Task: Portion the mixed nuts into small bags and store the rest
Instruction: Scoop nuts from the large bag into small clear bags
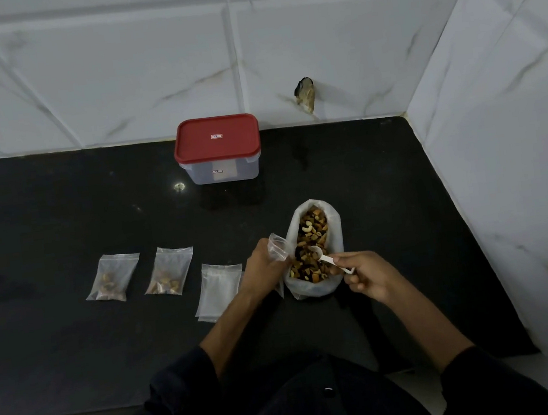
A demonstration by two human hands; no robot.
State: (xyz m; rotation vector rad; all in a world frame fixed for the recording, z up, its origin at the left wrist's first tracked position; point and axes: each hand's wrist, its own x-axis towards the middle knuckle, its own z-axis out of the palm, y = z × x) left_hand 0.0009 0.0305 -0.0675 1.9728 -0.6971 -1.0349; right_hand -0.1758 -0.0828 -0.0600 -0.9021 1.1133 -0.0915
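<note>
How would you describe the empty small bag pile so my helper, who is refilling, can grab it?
On the black countertop, a row of small clear plastic bags lies left of the big white bag of mixed nuts. The flat stack of empty clear bags lies nearest the left hand. Unlike the two filled bags further left, it holds no nuts.

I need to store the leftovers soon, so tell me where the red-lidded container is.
In the head view, the red-lidded container stands at the back of the black counter, against the tiled wall, beyond the open nut bag.
</note>
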